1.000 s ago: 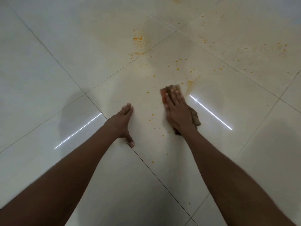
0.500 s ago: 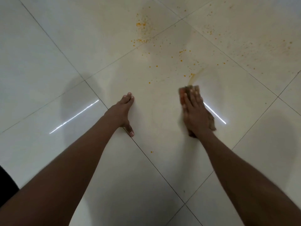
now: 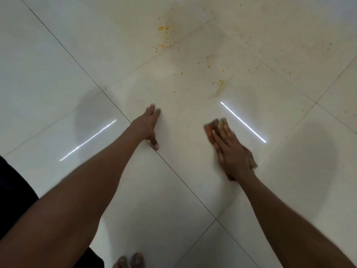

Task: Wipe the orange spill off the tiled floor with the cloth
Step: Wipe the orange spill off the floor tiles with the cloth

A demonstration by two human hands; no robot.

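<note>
My right hand (image 3: 231,151) lies flat on a brown, orange-stained cloth (image 3: 209,130) and presses it onto the pale tiled floor (image 3: 77,64). Only the cloth's front edge and right side show from under the hand. My left hand (image 3: 147,125) rests palm down on the floor to the left, fingers together, holding nothing. The orange spill (image 3: 164,29) is a scatter of small specks beyond both hands, thickest at the top centre, with a pale orange smear (image 3: 221,88) just ahead of the cloth. More faint specks spread to the top right.
Dark grout lines cross the glossy tiles diagonally. Two bright light streaks reflect on the floor beside the hands. Toes (image 3: 129,261) show at the bottom edge, and dark clothing (image 3: 11,190) at the left edge.
My right hand has slid the cloth back toward me and to the right, away from the smear. The specks near my hands are gone. My left hand has stayed put.
</note>
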